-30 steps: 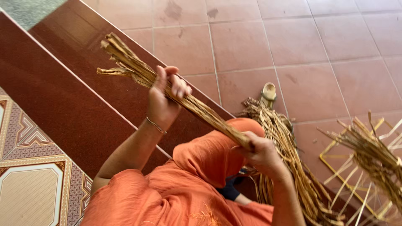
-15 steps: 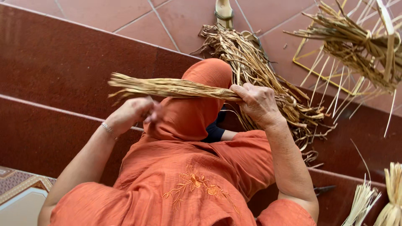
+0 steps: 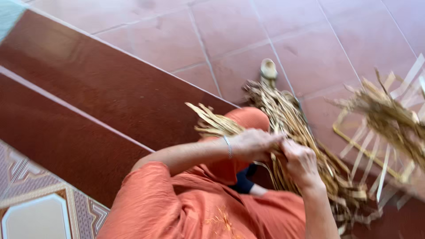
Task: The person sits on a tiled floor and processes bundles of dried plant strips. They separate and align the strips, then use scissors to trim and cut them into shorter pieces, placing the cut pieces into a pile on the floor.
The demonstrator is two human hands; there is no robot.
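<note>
Hands gathering dried straw strips over the knee

Straw in a loose bundle (image 3: 212,124) lies across the raised, orange-clad knee (image 3: 248,119), its frayed ends fanning to the left. That reads as a way to keep the strips level and together while both hands work at one spot. The left hand (image 3: 252,144) reaches across from the left, forearm nearly level, a thin bracelet (image 3: 228,147) at the wrist; its fingers curl down and close around the strips. The right hand (image 3: 301,161) comes up from the near edge, wrist bent, and meets the left, knuckle to knuckle; its fingers seem closed on the same strips, though motion blur hides the exact grip.

Just beyond the hands, a long heap of straw (image 3: 292,119) runs away across the tiled floor (image 3: 230,31), within easy reach. To the far right lies a half-woven frame of flat strips (image 3: 380,132), blurred. Dark red steps (image 3: 88,102) cross the left side, and a patterned tile (image 3: 35,208) shows at the near left.
</note>
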